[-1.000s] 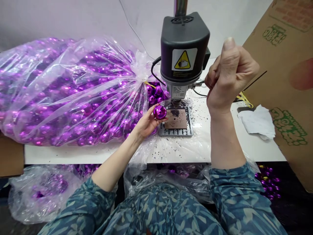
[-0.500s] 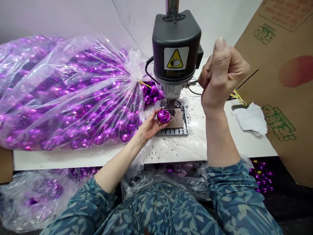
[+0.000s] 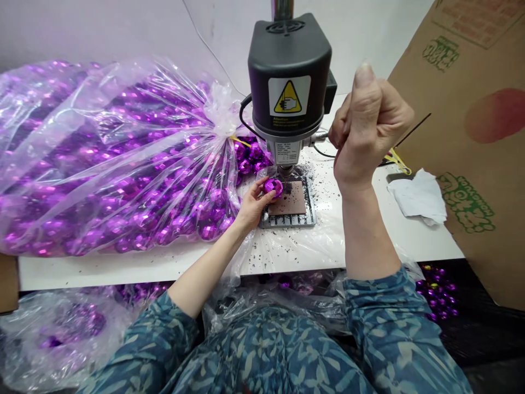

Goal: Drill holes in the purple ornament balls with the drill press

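My left hand (image 3: 251, 208) pinches a shiny purple faceted ball (image 3: 273, 187) between thumb and fingers. It holds the ball over the left side of a brown board (image 3: 293, 205) on the metal base plate (image 3: 310, 220). Just above and to the right is the lower end of a black bench drill press (image 3: 289, 65); its bit is hard to make out. Raised at the right of the machine, my right hand (image 3: 369, 128) is closed in a fist around the end of its side lever (image 3: 321, 137), most of which the fingers hide.
A big clear bag of purple balls (image 3: 123, 164) fills the table's left side. Dark shavings (image 3: 324, 189) litter the white table (image 3: 328, 243). A crumpled white cloth (image 3: 417, 197) lies at right, beside a large cardboard box (image 3: 471, 137). More purple balls (image 3: 441, 293) sit below the table edge.
My left hand has turned the ball and shifted it slightly up and left, with the fingers now more closed around it. My right fist stays at the lever. The view has shifted a little.
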`<action>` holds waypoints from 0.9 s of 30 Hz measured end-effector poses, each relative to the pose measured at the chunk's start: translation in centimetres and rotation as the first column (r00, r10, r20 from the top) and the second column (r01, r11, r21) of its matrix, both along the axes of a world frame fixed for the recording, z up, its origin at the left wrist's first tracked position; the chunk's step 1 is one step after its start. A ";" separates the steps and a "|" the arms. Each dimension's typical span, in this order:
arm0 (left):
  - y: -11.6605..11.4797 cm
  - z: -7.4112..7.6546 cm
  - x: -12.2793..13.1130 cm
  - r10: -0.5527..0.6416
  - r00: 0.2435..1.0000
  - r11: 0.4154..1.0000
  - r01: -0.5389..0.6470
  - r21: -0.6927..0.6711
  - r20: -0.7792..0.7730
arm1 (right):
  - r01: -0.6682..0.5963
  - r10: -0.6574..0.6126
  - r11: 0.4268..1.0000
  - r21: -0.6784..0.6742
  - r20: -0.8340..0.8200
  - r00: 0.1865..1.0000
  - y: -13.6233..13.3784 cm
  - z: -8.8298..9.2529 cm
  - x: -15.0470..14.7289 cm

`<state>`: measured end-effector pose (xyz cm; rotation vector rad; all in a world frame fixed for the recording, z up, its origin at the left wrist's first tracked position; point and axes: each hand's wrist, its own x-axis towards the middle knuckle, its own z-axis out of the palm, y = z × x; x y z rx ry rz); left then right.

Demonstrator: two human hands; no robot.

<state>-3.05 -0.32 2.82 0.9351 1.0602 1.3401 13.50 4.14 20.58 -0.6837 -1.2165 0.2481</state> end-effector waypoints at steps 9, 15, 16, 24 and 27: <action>0.8 -0.5 1.2 0.055 0.990 0.990 -0.037 0.133 -0.131 | 0.011 -0.012 1.000 0.020 0.036 0.999 0.2 -0.1 0.1; 1.2 -0.7 1.6 0.021 0.971 0.992 0.009 0.124 -0.237 | -0.072 0.072 0.997 0.042 0.002 0.997 0.1 -0.2 0.1; 1.1 -0.7 1.6 0.024 0.967 0.991 0.010 0.132 -0.255 | -0.085 0.085 0.995 0.044 0.004 0.996 0.1 -0.2 0.1; -0.1 -0.9 2.3 0.069 0.874 0.957 0.078 0.280 -0.480 | -0.011 0.011 1.000 0.024 0.024 1.000 -0.6 0.0 0.0; -0.1 -1.5 2.4 0.080 0.889 0.949 0.072 0.308 -0.452 | -0.040 0.040 0.999 0.022 0.027 0.999 -0.4 -0.1 0.2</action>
